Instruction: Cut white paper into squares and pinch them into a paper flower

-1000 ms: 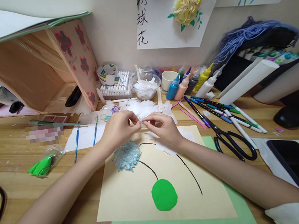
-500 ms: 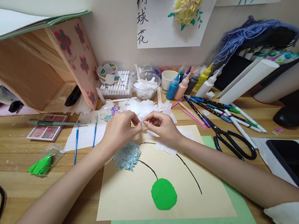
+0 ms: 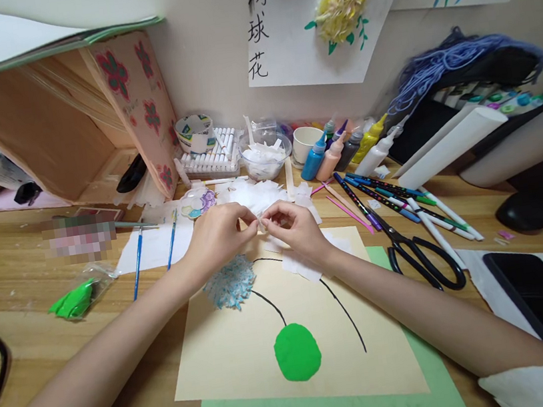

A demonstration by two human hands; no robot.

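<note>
My left hand and my right hand meet fingertip to fingertip above the top of a cream sheet. Both are closed in a pinch on a small bit of white paper, mostly hidden by the fingers. Below my left wrist, a blue-and-white fringed paper flower lies on the sheet. White paper pieces rest under my right hand. Lower on the sheet sits a flat green disc, with black curved lines drawn above it. A heap of white paper scraps lies just beyond my hands.
Black-handled scissors, several pens and a phone lie to the right. Paint bottles and a bowl of paper strips stand by the wall. Paintbrushes and a bagged green lump are at left.
My pinched fingertips have shifted very slightly to the right, still together on the white paper bit. The things on the table have stayed in place.
</note>
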